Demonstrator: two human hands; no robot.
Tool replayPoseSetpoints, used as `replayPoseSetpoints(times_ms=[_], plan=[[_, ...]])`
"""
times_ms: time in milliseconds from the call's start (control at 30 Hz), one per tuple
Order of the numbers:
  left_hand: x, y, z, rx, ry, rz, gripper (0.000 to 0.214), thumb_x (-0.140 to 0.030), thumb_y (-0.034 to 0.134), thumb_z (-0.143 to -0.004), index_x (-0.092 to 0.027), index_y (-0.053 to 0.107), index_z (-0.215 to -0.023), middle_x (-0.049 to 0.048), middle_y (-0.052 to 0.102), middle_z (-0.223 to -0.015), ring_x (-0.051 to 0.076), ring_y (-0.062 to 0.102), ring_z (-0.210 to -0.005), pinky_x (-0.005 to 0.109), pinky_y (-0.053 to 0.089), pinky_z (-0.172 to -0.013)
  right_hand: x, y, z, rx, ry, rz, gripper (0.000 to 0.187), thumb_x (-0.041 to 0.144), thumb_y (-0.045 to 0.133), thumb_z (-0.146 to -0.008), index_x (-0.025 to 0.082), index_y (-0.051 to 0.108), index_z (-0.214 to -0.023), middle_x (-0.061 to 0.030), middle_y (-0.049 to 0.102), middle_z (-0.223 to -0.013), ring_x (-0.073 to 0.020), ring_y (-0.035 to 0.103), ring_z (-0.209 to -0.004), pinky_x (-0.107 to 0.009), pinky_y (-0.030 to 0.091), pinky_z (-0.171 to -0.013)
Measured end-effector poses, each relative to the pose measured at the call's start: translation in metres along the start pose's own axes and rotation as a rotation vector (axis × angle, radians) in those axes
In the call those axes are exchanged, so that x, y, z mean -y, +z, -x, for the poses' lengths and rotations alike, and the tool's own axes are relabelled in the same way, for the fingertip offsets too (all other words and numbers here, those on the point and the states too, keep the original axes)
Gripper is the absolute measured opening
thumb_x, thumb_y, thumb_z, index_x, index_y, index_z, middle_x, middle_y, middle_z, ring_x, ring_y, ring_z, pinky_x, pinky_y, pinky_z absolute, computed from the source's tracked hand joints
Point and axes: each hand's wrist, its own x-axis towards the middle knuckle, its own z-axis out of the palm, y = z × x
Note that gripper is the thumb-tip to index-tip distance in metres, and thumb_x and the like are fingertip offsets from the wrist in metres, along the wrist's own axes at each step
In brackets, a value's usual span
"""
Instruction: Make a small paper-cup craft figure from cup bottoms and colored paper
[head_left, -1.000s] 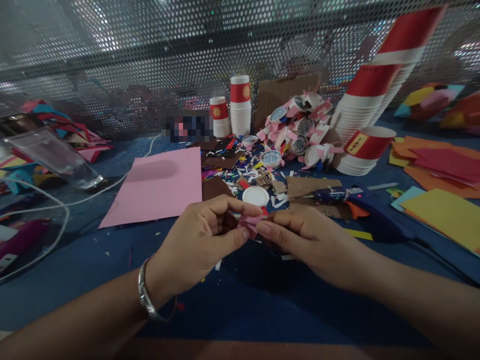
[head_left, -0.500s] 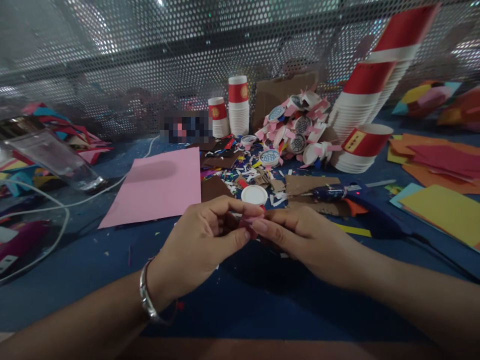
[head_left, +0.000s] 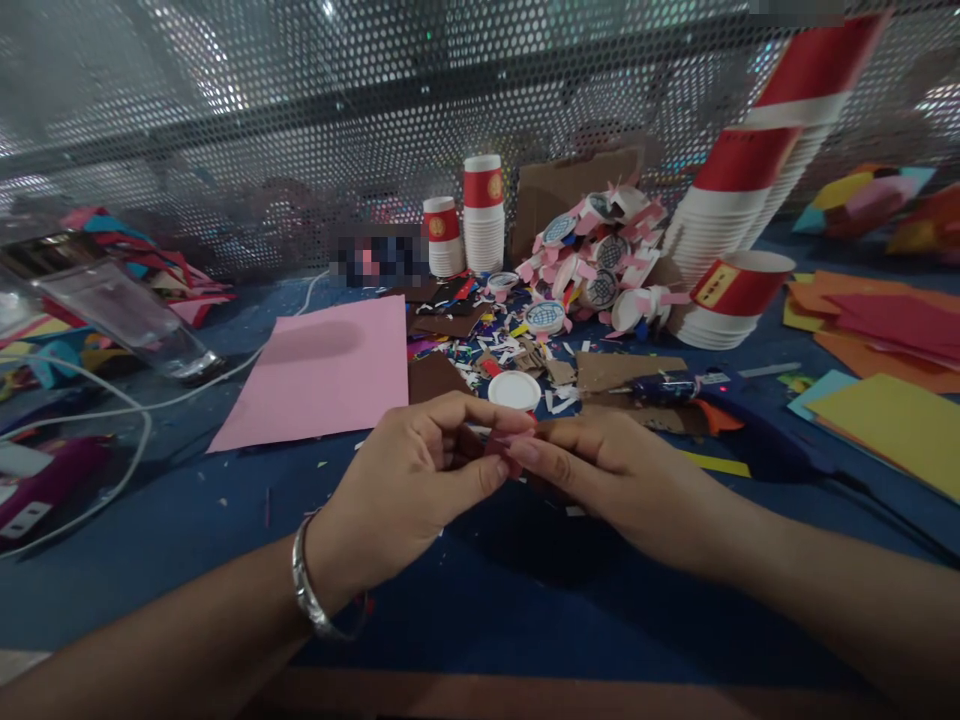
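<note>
My left hand (head_left: 431, 480) and my right hand (head_left: 607, 480) meet in the middle, low over the blue table. Between their fingertips is a small piece of pink paper (head_left: 501, 440), pinched from both sides and mostly covered by the fingers. Just beyond the fingertips stands an upturned paper cup with a white round base (head_left: 514, 391); a bit of its red side shows, and the hands hide the rest. Left of the hands lies a sheet of pink paper (head_left: 322, 372).
Behind are paper scraps (head_left: 525, 350) and a heap of pink-and-white cup pieces (head_left: 600, 255). Stacks of red-and-white paper cups (head_left: 716, 230) stand at the right, near a dark blue glue gun (head_left: 780, 430) with its cord. Coloured paper (head_left: 892, 425) lies far right; a glass bottle (head_left: 131, 310) leans left.
Both hands keep the same pinch on the pink paper, with only a slight shift of the fingers. The whole view has moved a little, so everything sits slightly further right.
</note>
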Motion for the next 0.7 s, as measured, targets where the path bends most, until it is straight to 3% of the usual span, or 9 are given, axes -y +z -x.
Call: replayPoseSetpoints(times_ms=[700], plan=[[-0.0003,0.0005,-0.0011,0.014,-0.026,0.087,0.025,-0.015,0.077,-0.080,-0.018,0.075,-0.105,0.0040,0.078,-0.102,0.016,0.072,-0.094,0.028,0.056,-0.087,0.0022,-0.0017,-0.0004,-0.004,0.002,0.034,0.058,0.069,0.045,-0.094,0.020,0.044,-0.064,0.0046,0.032,-0.060,-0.0099,0.030,-0.055,-0.027,0.021,-0.048]])
